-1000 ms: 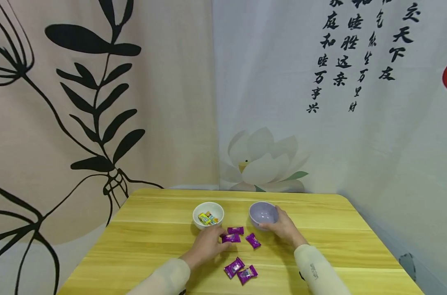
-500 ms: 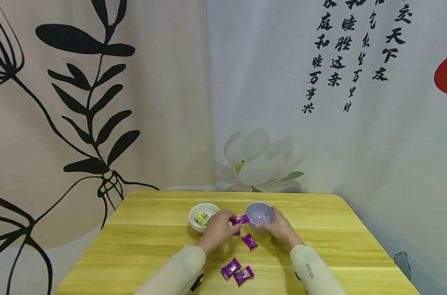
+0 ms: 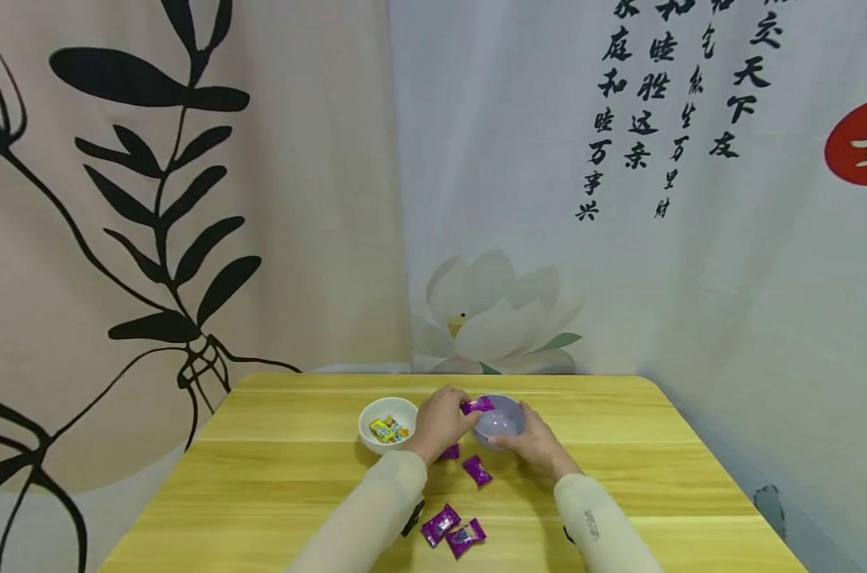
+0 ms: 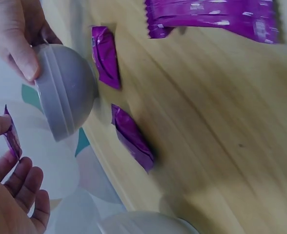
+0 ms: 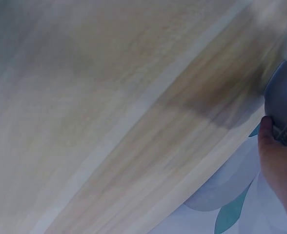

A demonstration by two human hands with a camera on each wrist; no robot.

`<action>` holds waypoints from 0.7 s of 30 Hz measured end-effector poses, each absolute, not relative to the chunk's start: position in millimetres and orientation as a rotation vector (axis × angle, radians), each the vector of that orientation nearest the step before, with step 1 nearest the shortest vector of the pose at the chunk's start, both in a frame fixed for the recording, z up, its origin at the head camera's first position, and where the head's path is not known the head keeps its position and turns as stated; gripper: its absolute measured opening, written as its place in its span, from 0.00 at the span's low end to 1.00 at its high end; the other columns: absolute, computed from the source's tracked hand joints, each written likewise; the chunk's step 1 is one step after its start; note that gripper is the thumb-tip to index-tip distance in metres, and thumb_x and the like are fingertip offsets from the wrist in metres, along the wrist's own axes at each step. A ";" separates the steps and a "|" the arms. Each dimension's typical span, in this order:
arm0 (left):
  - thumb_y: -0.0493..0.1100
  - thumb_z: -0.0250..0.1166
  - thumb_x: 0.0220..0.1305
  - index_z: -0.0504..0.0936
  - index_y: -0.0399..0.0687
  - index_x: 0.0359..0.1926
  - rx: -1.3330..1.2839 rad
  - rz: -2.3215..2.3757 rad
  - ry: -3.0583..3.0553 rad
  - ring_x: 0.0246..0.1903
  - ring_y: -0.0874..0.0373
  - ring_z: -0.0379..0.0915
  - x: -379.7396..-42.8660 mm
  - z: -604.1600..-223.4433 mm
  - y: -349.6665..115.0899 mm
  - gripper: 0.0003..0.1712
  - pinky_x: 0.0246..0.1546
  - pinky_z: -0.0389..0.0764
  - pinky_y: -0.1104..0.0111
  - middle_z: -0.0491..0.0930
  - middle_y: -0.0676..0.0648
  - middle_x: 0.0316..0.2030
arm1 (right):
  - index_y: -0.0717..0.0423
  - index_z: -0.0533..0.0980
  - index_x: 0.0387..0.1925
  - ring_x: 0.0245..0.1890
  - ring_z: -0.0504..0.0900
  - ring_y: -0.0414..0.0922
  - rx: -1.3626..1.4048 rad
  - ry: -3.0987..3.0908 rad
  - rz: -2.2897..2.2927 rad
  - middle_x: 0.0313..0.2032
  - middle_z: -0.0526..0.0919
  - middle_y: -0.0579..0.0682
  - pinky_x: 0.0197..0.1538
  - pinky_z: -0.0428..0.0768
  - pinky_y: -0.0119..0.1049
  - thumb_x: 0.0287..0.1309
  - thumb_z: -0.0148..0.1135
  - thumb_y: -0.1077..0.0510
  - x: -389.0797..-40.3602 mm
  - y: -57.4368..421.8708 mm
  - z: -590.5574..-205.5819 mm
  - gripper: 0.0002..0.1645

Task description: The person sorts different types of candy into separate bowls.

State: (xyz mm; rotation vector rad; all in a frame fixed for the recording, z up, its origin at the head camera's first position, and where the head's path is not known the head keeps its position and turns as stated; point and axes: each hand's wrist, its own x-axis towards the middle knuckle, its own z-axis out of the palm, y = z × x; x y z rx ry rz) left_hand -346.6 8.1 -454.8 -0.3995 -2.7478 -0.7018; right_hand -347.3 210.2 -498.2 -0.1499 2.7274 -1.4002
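Between thumb and fingertips my left hand (image 3: 439,422) pinches a purple-wrapped candy (image 3: 477,405), held over the near-left rim of the lavender bowl (image 3: 503,422). In the left wrist view the pinched candy (image 4: 12,136) is seen edge-on beside the bowl (image 4: 68,90). My right hand (image 3: 537,442) grips that bowl by its right side, thumb near the front. More purple candies lie on the table: one (image 3: 477,471) in front of the bowl, one (image 3: 449,452) partly hidden by my left hand, and two (image 3: 441,525) closer to me.
A white bowl (image 3: 376,414) with several yellow-wrapped sweets (image 3: 389,430) stands left of my left hand. The wooden table (image 3: 276,446) ends at a back edge just beyond both bowls, with a printed curtain (image 3: 333,199) behind.
My left hand has picked up a purple candy from the table and carried it up and right to the lavender bowl. The right hand keeps its grip on the bowl. The head view has shifted slightly.
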 end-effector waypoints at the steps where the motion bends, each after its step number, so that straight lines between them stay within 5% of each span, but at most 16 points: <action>1: 0.56 0.72 0.59 0.87 0.48 0.42 -0.396 -0.690 -2.746 0.37 0.57 0.77 -348.2 -454.4 9.0 0.18 0.41 0.78 0.61 0.80 0.52 0.36 | 0.69 0.45 0.75 0.67 0.60 0.70 -0.154 2.728 -1.403 0.71 0.54 0.73 0.66 0.61 0.63 0.53 0.75 0.45 -347.5 208.8 -497.7 0.65; 12: 0.56 0.69 0.63 0.79 0.39 0.60 -0.434 -0.684 -2.828 0.55 0.43 0.74 -349.5 -451.1 12.2 0.32 0.57 0.74 0.52 0.78 0.38 0.55 | 0.72 0.46 0.74 0.67 0.60 0.70 -0.228 2.728 -1.420 0.70 0.55 0.74 0.66 0.61 0.64 0.53 0.75 0.46 -347.0 204.7 -495.9 0.64; 21: 0.54 0.68 0.64 0.80 0.42 0.58 -0.512 -0.722 -2.813 0.49 0.47 0.77 -332.2 -452.6 -2.0 0.28 0.51 0.78 0.54 0.80 0.43 0.50 | 0.71 0.46 0.74 0.67 0.60 0.70 -0.221 2.730 -1.425 0.69 0.57 0.74 0.66 0.60 0.65 0.53 0.75 0.46 -345.7 211.0 -496.7 0.65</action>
